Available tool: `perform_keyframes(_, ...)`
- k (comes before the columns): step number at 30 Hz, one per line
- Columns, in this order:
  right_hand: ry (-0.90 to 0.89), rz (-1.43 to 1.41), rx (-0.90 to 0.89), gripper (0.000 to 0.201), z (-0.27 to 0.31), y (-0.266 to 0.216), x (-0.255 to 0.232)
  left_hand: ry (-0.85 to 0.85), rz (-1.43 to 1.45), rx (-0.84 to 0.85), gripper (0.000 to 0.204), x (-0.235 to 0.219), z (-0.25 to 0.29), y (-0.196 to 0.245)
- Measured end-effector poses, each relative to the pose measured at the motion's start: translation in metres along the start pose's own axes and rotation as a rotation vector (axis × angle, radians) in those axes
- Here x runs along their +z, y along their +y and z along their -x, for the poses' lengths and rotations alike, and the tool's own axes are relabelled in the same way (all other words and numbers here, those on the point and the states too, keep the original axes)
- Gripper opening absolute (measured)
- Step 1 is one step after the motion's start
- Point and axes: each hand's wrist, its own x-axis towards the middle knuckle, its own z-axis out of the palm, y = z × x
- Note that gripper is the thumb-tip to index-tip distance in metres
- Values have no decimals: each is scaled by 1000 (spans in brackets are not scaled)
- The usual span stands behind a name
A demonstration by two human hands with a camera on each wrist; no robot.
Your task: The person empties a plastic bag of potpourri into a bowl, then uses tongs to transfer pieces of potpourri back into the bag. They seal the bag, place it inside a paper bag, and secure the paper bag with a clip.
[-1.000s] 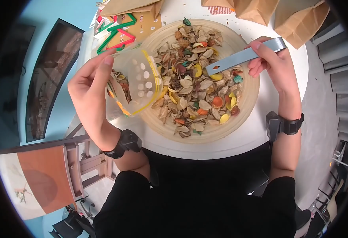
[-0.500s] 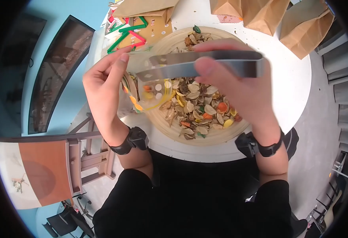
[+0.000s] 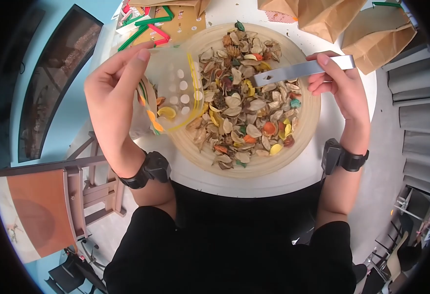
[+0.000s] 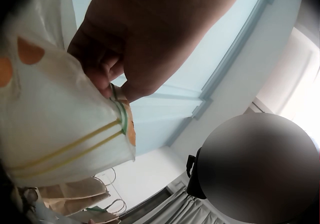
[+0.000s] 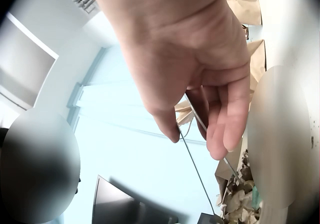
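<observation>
My left hand [image 3: 112,90] pinches the edge of a clear zip bag [image 3: 173,90] with yellow seal lines and pale dots, tilted with its mouth toward the tray. A yellow petal [image 3: 166,113] and other dried bits show inside it. In my right hand [image 3: 343,83] are metal tongs [image 3: 298,72], held between thumb and fingers. Their arms stand apart in the right wrist view, and the tips overlap the potpourri [image 3: 244,130] in the head view. This heap of dried petals and cones lies on a round wooden tray [image 3: 309,134].
Brown paper bags [image 3: 325,19] stand at the back right of the white table [image 3: 352,115]. Green and red strips [image 3: 151,22] lie on a brown sheet at the back left. Another paper bag [image 3: 176,4] lies behind them. A wooden easel [image 3: 97,191] stands on the floor at left.
My right hand swung the tongs left to the zip bag, then back right over the tray. The yellow petal now shows in the bag. My left hand keeps holding the bag.
</observation>
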Motion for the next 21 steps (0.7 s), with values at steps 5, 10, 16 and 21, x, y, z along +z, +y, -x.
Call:
perform_keyframes(5, 0, 8, -35, 31, 2, 1, 19, -19, 11, 11, 23, 2, 1, 4)
perform_keyframes(10, 48, -2, -41, 28, 5, -2, 26, -23, 40, -3, 22, 2, 3, 4)
perform_keyframes(16, 84, -104, -155, 25, 12, -21, 42, -38, 56, -8, 22, -1, 1, 2)
perform_keyframes(21, -10, -174, -280, 22, 32, -47, 96, -29, 58, -18, 22, -2, -1, 1)
